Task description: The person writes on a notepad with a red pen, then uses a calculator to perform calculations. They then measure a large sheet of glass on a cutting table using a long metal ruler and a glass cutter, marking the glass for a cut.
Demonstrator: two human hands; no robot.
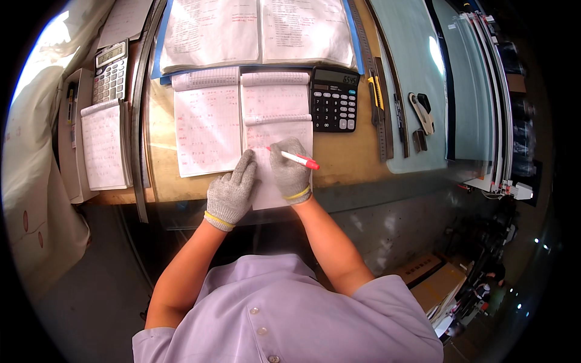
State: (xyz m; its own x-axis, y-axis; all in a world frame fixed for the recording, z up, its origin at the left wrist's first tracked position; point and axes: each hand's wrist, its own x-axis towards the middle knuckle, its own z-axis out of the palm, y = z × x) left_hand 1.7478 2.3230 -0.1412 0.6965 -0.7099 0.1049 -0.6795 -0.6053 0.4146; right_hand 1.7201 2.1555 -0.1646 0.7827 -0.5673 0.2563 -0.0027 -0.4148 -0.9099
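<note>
Both my hands wear grey knitted gloves with yellow cuffs. My right hand (292, 172) is closed on a white pen (293, 157) with a red end, its red tip against a written notepad page (278, 134). Flat beside it lies my left hand (230, 195), fingers stretched out over the left edge of that page. A second filled-in notepad (209, 133) rests to the left. Just right of the pads is a black calculator (333, 112). Behind them an open ledger of printed sheets (212, 33) lies in a blue folder.
At right lie a steel ruler (381, 136), a yellow utility knife (378, 91), another pen (399, 115) and a black-and-beige stapler (422, 113). On the left are a silver calculator (110, 72) and a stack of slips (104, 145). The wooden tabletop (345, 154) ends near my wrists.
</note>
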